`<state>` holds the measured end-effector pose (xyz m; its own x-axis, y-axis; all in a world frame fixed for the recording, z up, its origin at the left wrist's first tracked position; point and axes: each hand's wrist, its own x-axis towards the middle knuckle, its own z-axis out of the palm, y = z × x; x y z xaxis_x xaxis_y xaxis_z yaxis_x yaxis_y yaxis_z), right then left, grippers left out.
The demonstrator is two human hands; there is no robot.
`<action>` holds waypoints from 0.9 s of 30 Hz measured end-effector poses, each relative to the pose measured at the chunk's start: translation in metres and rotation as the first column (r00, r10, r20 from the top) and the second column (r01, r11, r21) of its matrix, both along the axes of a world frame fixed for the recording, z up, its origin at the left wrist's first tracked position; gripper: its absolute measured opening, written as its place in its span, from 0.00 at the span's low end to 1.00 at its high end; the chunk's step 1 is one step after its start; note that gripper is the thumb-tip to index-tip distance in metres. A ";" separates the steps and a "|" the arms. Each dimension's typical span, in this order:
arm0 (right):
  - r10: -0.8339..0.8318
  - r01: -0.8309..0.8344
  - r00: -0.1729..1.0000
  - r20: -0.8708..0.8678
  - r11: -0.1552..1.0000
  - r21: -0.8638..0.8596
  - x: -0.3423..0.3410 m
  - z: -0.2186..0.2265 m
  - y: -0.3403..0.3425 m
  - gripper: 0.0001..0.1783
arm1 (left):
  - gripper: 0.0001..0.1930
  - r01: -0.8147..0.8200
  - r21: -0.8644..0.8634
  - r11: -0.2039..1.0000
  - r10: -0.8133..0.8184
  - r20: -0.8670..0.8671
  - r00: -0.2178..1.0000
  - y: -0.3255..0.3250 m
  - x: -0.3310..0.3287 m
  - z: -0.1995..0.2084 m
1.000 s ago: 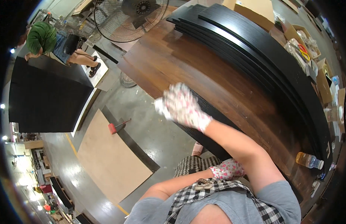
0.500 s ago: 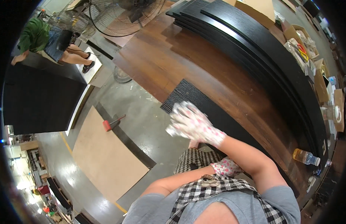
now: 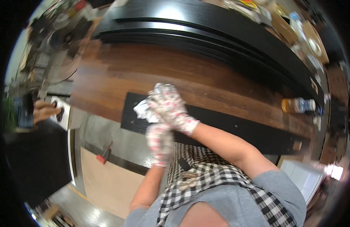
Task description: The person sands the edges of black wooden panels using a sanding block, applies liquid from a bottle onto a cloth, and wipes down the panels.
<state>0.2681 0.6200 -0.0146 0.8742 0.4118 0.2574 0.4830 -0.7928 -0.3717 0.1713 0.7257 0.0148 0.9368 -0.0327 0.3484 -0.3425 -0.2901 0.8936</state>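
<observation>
A long black wood-grained board [image 3: 220, 123] lies along the near edge of the brown table. My right hand [image 3: 168, 106], in a white glove with pink spots, presses a crumpled white cloth [image 3: 143, 112] onto the board's left part. My left hand [image 3: 159, 144], gloved alike, is at the board's near edge, just below the right hand. Motion smears its fingers, so I cannot tell whether they grip the edge.
Black boards [image 3: 190, 32] are stacked along the table's far side. A bottle of amber liquid [image 3: 298, 105] lies at the right. On the floor at left are a tan panel [image 3: 107, 181] and a red-headed mallet [image 3: 102, 158]. A person's legs [image 3: 46, 111] show at far left.
The view has swung round to the right. My left hand has come up from my waist to the board's near edge. My right hand now has the cloth down on the board.
</observation>
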 end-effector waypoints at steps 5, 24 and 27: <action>-0.198 0.210 0.973 0.121 0.973 -0.095 -0.069 -0.006 -0.080 0.25 | 0.19 -0.242 0.399 0.884 0.216 0.111 0.970 0.041 0.063 -0.014; -0.849 0.836 0.464 0.252 0.326 -0.441 -0.265 0.025 -0.309 0.12 | 0.24 0.234 0.769 0.595 -0.430 0.059 0.901 -0.073 0.069 -0.005; -0.973 0.829 0.176 -0.146 0.227 -0.511 -0.223 0.072 -0.287 0.15 | 0.25 0.314 0.717 0.623 -0.516 0.075 0.853 -0.102 0.065 -0.009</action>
<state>0.0451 0.3331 0.0569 0.6320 -0.7656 -0.1201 -0.7695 -0.6383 0.0201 0.2359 0.6240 0.0056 0.6441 -0.7086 0.2882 -0.7554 -0.5295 0.3860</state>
